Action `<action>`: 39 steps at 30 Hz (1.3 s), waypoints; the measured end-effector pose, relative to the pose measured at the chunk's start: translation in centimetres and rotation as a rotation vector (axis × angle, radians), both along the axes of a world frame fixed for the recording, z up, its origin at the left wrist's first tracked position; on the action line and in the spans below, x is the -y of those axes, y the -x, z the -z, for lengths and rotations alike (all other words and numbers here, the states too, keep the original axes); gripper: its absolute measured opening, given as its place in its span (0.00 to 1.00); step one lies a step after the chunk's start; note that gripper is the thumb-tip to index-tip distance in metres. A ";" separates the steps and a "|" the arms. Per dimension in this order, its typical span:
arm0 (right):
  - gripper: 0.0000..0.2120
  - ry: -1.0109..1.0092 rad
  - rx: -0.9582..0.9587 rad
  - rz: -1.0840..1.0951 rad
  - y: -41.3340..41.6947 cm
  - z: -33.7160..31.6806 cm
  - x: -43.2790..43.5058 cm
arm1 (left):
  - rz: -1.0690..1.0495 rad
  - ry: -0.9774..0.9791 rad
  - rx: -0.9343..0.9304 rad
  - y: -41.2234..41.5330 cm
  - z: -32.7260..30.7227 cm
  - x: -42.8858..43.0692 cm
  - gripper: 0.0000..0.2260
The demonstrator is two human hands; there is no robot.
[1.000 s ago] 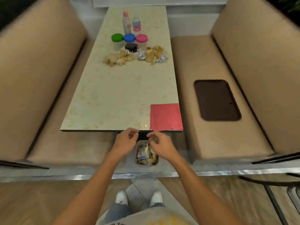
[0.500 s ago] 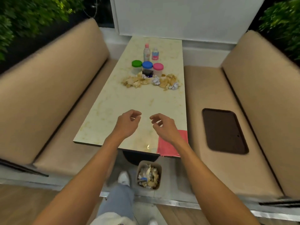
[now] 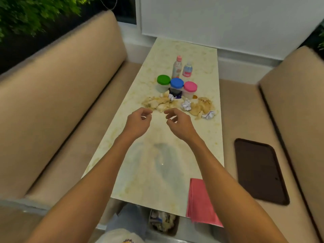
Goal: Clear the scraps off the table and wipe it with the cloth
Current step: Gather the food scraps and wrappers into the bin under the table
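Both hands over mid-table, empty. Left hand [image 3: 138,122] and right hand [image 3: 178,124] hover side by side, just short of the scraps [image 3: 156,103]. Fingers of each are loosely curled, thumb and forefinger apart, pinching nothing. Judgement: the pose suits a two-handed gather, one hand to each side of the mess.

Scraps: pale, flaky food bits in two heaps on the far half of the table [image 3: 157,155], up against the front of the jars [image 3: 176,86]. The left heap lies just beyond the left fingertips. The right heap is further right, near the table edge. Neither is cleared yet.

Cloth [image 3: 199,204]: red, folded flat on the near right corner, overhanging the edge, partly hidden by the right forearm. Untouched. It is likely parked there because wiping comes after the scraps are gone.

Bin [image 3: 164,222]: on the floor under the near edge, with rubbish in it. This placement probably lets scraps be carried or swept straight off the end.

Count:
- jars, 3: green, blue and pink lids, in a row
- bottles [image 3: 177,66], 2: upright, behind the jars
- paper balls [image 3: 186,105], 3 seen: two among the right heap, one small one by the blue jar; more may be buried
- scrap heaps, 2
- cloth, 1
- bin, 1
- tray [image 3: 259,171], 1: dark, lying on the right bench [image 3: 242,111]
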State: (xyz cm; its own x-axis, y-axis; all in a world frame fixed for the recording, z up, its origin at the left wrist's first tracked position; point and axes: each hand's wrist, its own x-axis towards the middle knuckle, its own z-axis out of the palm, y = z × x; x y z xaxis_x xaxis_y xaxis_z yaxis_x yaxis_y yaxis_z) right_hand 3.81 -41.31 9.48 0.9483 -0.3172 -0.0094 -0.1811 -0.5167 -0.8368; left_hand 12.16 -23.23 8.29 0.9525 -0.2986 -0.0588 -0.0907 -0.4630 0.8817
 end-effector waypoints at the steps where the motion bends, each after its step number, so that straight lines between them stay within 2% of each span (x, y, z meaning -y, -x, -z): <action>1: 0.16 -0.003 -0.019 0.007 -1.9 0.2 0.1 | -0.003 -0.004 -0.015 -1.7 0.1 0.2 0.09; 6: 0.18 -0.002 -0.149 0.048 -10.0 1.9 0.5 | -0.002 -0.031 -0.117 -9.0 1.1 0.7 0.09; 11: 0.23 0.085 -0.286 0.022 -15.7 5.3 1.2 | -0.011 -0.052 -0.205 -13.5 2.9 0.9 0.10; 17: 0.31 0.219 -0.337 -0.091 -19.5 8.4 1.8 | -0.030 -0.076 -0.282 -15.9 4.9 1.9 0.11; 24: 0.28 0.379 -0.447 -0.162 -21.5 10.9 2.3 | -0.097 -0.068 -0.314 -16.0 6.6 3.3 0.10; 30: 0.14 0.414 -0.298 -0.133 -21.1 11.6 2.2 | -0.145 -0.067 -0.339 -15.3 6.9 3.2 0.10; 39: 0.08 0.052 -0.097 0.103 -15.3 8.4 1.4 | -0.193 -0.020 -0.397 -14.6 7.3 3.9 0.13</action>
State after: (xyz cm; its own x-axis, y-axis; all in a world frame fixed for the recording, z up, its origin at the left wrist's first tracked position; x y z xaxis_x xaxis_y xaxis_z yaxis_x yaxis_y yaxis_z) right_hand 19.12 -42.76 1.11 0.9063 -0.4150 -0.0799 -0.3137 -0.5338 -0.7853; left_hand 26.75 -27.10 0.97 0.8929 -0.1130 -0.4357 0.3432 -0.4555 0.8214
